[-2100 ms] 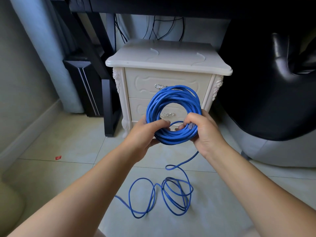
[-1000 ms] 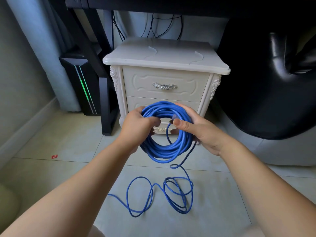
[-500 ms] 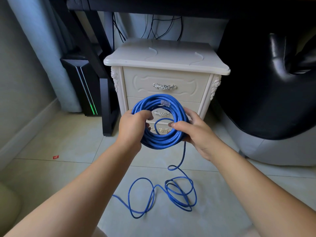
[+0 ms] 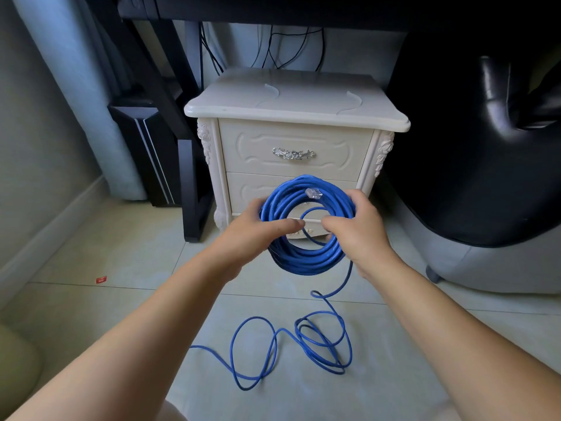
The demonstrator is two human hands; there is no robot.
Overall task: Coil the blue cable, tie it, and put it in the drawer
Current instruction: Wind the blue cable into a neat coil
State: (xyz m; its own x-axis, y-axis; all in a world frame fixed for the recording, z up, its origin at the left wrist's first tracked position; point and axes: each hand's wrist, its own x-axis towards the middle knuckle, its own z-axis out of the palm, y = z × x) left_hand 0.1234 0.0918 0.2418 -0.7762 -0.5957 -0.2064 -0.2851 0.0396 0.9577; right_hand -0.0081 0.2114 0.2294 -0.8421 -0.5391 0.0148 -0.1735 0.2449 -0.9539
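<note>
View from a head-worn camera, looking down at two bare forearms reaching fwd over a pale tiled floor (image 4: 121, 253). Both hands hold a thick coil of blue cable (image 4: 306, 259) upright in the air, just in front of a cream nightstand (image 4: 297, 98).

The left hand (image 4: 252, 235) grips the coil's left side, fingers curled behind the bundle and thumb lying across the front. The right hand (image 4: 361, 235) grips the right side the same way, w/ fingers wrapped over the outer edge and thumb reaching in toward the opening. One strand arcs through the middle of the coil btwn the two thumbs. A clear plug (image 4: 313, 193) rests at the top of the coil.

From under the right hand the cable's uncoiled tail (image 4: 303, 344) drops to the floor and lies there in loose, overlapping loops.

The nightstand's top drawer (image 4: 291, 141), w/ an ornate silver handle (image 4: 293, 154), is closed. The lower drawer (image 4: 252, 189), partly hidden behind the coil, also looks closed.

Left of the nightstand: a black PC tower (image 4: 145, 147). Right: a large black padded seat (image 4: 470, 147). A small red scrap (image 4: 101, 279) lies on the floor at left.
</note>
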